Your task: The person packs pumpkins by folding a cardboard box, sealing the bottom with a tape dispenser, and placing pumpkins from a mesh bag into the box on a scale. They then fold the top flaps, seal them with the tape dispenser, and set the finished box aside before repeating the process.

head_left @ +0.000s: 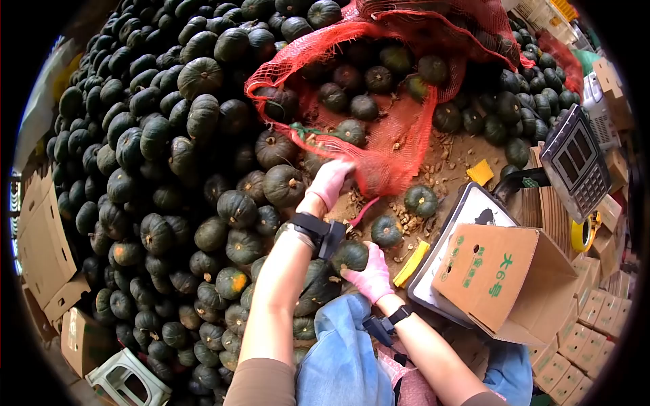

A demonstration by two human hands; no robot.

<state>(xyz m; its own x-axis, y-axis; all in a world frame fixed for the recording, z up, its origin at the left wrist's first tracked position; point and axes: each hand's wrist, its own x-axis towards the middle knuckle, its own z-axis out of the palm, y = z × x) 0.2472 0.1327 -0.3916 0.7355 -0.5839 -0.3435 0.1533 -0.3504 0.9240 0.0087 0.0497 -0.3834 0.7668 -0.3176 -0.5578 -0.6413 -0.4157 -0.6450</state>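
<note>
My left hand (330,181), in a pink glove, grips the lower edge of a red mesh sack (396,145) that lies open and holds several dark green squashes. My right hand (370,277), also gloved in pink, is closed on one dark green squash (350,256) just above my lap. Two loose squashes (420,200) lie on the dirty floor beside the sack's mouth. A black band sits on each wrist.
A huge heap of dark green squashes (169,169) fills the left and back. An open cardboard box (501,281) rests on a platform scale (467,210) at right, its display (575,166) above. Flat cartons (44,243) lie far left, a plastic stool (128,382) bottom left.
</note>
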